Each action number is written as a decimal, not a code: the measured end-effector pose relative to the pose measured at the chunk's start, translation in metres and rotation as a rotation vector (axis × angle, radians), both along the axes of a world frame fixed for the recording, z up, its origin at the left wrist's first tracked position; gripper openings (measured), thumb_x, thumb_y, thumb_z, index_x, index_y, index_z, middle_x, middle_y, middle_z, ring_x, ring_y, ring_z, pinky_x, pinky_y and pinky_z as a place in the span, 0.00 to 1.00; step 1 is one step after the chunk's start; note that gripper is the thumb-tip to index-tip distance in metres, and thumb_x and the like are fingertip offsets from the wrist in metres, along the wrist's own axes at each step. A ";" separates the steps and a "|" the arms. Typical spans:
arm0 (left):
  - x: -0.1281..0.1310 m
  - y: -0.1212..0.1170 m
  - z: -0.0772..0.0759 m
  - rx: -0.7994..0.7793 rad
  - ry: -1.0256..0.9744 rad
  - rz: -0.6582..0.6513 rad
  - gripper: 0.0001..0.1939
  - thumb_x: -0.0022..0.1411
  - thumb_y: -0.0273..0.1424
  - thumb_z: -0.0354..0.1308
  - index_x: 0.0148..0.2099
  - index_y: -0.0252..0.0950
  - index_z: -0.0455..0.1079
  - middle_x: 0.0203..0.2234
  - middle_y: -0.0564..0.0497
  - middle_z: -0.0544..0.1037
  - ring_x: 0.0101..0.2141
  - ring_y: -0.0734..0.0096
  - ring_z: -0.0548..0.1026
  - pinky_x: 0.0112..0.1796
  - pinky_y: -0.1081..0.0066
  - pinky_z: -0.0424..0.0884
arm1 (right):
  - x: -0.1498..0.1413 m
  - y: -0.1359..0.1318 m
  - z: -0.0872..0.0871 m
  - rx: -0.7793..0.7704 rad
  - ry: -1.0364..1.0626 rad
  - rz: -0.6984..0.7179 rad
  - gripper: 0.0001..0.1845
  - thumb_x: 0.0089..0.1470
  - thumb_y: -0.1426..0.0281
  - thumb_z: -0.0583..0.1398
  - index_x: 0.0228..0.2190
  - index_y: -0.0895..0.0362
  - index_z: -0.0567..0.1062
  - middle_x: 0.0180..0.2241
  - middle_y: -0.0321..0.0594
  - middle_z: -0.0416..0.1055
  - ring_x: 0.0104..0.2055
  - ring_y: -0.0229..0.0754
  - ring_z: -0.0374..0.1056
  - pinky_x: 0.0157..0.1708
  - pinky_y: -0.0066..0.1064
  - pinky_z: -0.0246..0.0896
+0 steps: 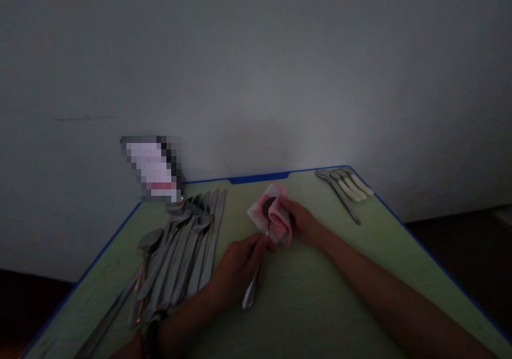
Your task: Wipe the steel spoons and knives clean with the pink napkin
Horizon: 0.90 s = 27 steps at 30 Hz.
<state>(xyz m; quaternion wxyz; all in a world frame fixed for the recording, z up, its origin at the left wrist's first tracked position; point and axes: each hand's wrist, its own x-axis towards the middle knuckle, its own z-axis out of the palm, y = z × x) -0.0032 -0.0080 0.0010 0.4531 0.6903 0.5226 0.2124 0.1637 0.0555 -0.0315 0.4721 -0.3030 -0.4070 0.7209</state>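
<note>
Taking the cloth as the clock's centre, the left hand (pixel 240 257) comes in from about seven o'clock, closed round the handle of a spoon (pixel 249 295) below the cloth, probably to steady it. The right hand (pixel 300 221), with its forearm coming from four o'clock, grips a pink and white cloth (pixel 282 224) folded about the spoon's bowl – pinched close, it seems, so the fabric presses on the metal

At eight o'clock a crowded group of spoons and knives (pixel 182 263) lies on the green surface (pixel 312 305), some overlapping, handles mostly towards the person. Near two to three o'clock, a metal utensil (pixel 344 201) and some white-handled pieces (pixel 348 189) lie side by side, perhaps kept apart as a separate set. A blurred, phone-like object (pixel 150 164) leans at ten o'clock; the wall (pixel 260 97) limits reach at twelve – and the left forearm, with its dark band (pixel 152 337), hides some handle ends
</note>
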 end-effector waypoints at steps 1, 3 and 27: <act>0.000 0.000 0.000 0.005 -0.003 0.007 0.20 0.65 0.44 0.41 0.38 0.37 0.69 0.09 0.60 0.66 0.12 0.72 0.67 0.20 0.76 0.63 | 0.001 0.000 0.001 -0.024 0.040 0.033 0.19 0.43 0.54 0.62 0.23 0.60 0.73 0.21 0.37 0.70 0.24 0.36 0.64 0.27 0.29 0.58; 0.000 0.000 0.000 0.017 0.004 0.013 0.20 0.65 0.44 0.41 0.37 0.37 0.69 0.09 0.60 0.66 0.13 0.72 0.67 0.21 0.76 0.64 | 0.003 -0.002 0.004 -0.018 0.036 0.076 0.14 0.41 0.61 0.65 0.25 0.60 0.74 0.23 0.36 0.71 0.25 0.36 0.64 0.28 0.28 0.59; -0.004 -0.001 -0.011 0.342 0.341 -0.270 0.19 0.67 0.37 0.37 0.29 0.37 0.63 0.18 0.54 0.68 0.19 0.74 0.64 0.24 0.73 0.55 | -0.005 0.003 0.004 -0.126 0.106 -0.406 0.20 0.42 0.54 0.65 0.28 0.59 0.74 0.22 0.36 0.70 0.24 0.36 0.65 0.27 0.28 0.60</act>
